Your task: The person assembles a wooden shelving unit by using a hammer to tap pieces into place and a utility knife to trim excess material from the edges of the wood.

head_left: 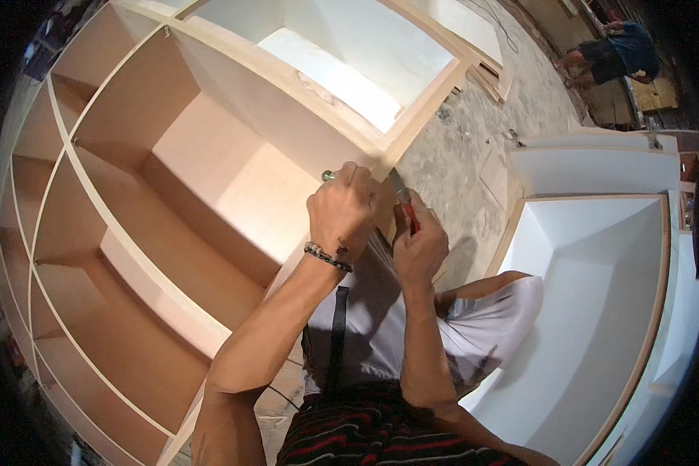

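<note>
- Tightly, the left hand is curled into a fist beside the near corner of a pale wooden shelf unit, closed around a metal piece whose shiny end shows past the fingers; the rest of it is hidden.
- Just to its right, the right hand wraps closed around a red-handled tool, its grey shaft pointing up toward the unit's same corner. Whether the tip touches the wood cannot be told.
- Bracelets, one of them beaded, circle the left wrist.
- Beneath the forearms, pale cloth is crossed by a black strap, with dark striped cloth below.
- Open compartments fill the shelf unit, brown-walled toward its outer, left edge and white-lined in the bay behind the worked corner.
- Off the unit's right edge, a stained grey floor holds strips of wood close to the far corner.
- On the right stands a white-lined cabinet edged in wood, a white panel with metal fittings lying along its far edge.
- Well beyond, across the floor, a person in dark clothes appears.
</note>
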Demonstrator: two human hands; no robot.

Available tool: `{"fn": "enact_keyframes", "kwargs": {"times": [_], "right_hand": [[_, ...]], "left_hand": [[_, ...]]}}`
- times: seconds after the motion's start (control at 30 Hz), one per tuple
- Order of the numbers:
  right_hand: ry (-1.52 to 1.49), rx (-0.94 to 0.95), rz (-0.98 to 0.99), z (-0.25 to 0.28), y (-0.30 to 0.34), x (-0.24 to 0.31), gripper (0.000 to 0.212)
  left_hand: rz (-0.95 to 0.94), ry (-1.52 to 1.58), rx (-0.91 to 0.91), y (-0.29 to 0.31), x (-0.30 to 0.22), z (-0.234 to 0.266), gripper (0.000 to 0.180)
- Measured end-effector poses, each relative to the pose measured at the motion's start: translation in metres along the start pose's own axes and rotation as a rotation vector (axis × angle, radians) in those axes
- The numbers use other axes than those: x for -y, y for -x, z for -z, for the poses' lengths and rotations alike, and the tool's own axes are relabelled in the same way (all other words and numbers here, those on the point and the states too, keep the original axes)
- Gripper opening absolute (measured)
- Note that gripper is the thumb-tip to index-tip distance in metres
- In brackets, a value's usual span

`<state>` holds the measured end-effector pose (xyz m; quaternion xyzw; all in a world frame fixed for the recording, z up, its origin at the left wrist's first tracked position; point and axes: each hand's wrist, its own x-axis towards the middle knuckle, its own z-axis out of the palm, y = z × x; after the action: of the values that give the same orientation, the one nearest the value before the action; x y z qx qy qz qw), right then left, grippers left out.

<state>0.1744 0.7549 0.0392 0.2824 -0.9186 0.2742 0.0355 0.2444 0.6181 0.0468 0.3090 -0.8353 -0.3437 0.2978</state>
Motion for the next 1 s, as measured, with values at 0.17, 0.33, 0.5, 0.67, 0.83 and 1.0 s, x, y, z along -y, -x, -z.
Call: {"fn": "enact_keyframes", "kwargs": {"times": [0.17,0.33,0.5,0.67,0.83,1.0], "right_hand": [[-0.005,-0.047,-0.047,-0.01,-0.008,0.006,0.031],[-0.183,-0.22,-0.081,-0.004,-0.049,-0.051,0.035],[-0.204,-0.107,-0.087,0.022,-0.067,-0.058,0.037],[-0.422,0.133,-0.293,0.033,-0.056,-0.045,0.035],[-0.628,0.269,-0.375,0.027,-0.046,-0.068,0.033],[-0.645,0.55,-0.413,0.02,-0.044,-0.032,0.024]], "left_hand": [[0.017,0.027,0.056,0.001,0.004,0.003,0.021],[-0.001,-0.015,0.021,0.003,0.0,-0.007,0.02],[0.013,-0.04,0.088,0.004,0.005,-0.002,0.017],[-0.053,-0.089,0.151,0.001,0.003,0.007,0.007],[-0.063,-0.039,0.16,0.003,0.001,0.002,0.008],[-0.067,-0.016,0.162,0.004,0.006,0.0,0.007]]}}
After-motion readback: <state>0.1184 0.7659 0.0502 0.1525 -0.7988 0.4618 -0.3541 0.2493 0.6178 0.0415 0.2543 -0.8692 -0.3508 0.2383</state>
